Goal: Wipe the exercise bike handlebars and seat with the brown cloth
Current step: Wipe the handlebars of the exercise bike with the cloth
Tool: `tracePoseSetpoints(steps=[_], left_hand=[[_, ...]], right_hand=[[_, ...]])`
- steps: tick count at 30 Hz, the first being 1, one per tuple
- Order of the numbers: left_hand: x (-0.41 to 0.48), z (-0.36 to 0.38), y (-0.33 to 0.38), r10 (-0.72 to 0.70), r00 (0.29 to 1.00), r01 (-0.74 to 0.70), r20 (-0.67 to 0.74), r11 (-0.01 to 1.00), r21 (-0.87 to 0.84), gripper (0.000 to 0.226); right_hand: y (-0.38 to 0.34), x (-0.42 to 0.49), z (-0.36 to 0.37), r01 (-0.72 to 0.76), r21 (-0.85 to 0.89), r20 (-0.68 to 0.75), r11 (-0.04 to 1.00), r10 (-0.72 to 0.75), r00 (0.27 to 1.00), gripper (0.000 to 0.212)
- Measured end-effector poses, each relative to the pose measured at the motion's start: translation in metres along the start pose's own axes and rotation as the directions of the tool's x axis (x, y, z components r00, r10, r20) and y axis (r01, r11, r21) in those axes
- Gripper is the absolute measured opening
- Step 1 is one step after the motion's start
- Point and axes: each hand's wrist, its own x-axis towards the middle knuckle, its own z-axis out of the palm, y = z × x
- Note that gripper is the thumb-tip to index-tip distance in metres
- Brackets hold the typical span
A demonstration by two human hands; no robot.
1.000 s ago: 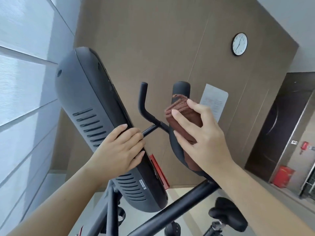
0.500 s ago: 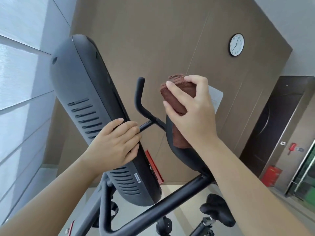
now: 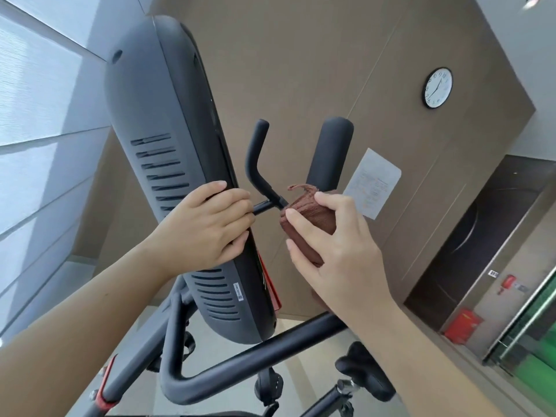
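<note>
Brown panelled wall [image 3: 301, 70] behind. My left hand [image 3: 207, 227] grips the console [image 3: 162, 145]; my right hand [image 3: 337, 248], fingers closed around the brown cloth [image 3: 310, 212], wipes the handlebar [image 3: 329, 152]. The seat [image 3: 364, 374] looks untouched.

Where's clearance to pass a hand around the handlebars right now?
Free: gap between thin bar and padded grip, above the brown cloth. Crowded: junction where left hand on the console meets right hand.
</note>
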Motion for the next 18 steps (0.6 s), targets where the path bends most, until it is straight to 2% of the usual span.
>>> tracePoseSetpoints(steps=[5,8,10,12,14,16,18], left_hand=[[-0.002,-0.004,0.002,-0.021,0.999,0.021,0.048,1.000,-0.001,0.032],[-0.003,-0.006,0.003,-0.031,0.996,0.030,0.080,0.999,0.011,0.034],[-0.003,-0.006,0.004,-0.044,0.993,0.042,0.105,0.999,0.017,0.035],[-0.003,-0.006,0.006,-0.068,0.991,0.064,0.117,0.997,0.034,0.035],[-0.004,-0.006,0.008,-0.096,0.989,0.092,0.117,0.995,0.037,0.035],[-0.004,-0.006,0.012,-0.106,0.987,0.102,0.122,0.994,0.038,0.036],[-0.005,-0.008,0.014,-0.118,0.982,0.109,0.148,0.992,0.063,0.037]], right_hand=[[0.019,-0.047,-0.002,0.098,0.087,0.112,0.991,-0.108,0.988,0.027],[0.038,-0.072,-0.007,0.088,0.216,0.122,0.972,-0.116,0.986,0.026],[0.046,-0.068,-0.010,-0.017,0.402,0.100,0.915,-0.025,0.995,0.028],[0.048,-0.046,-0.011,-0.143,0.542,0.039,0.828,0.145,0.989,0.031],[0.049,-0.009,-0.010,-0.239,0.626,-0.037,0.743,0.334,0.942,0.034],[0.049,0.028,-0.009,-0.306,0.717,-0.050,0.626,0.485,0.873,0.034],[0.045,0.048,-0.005,-0.318,0.791,-0.029,0.523,0.551,0.834,0.035]])
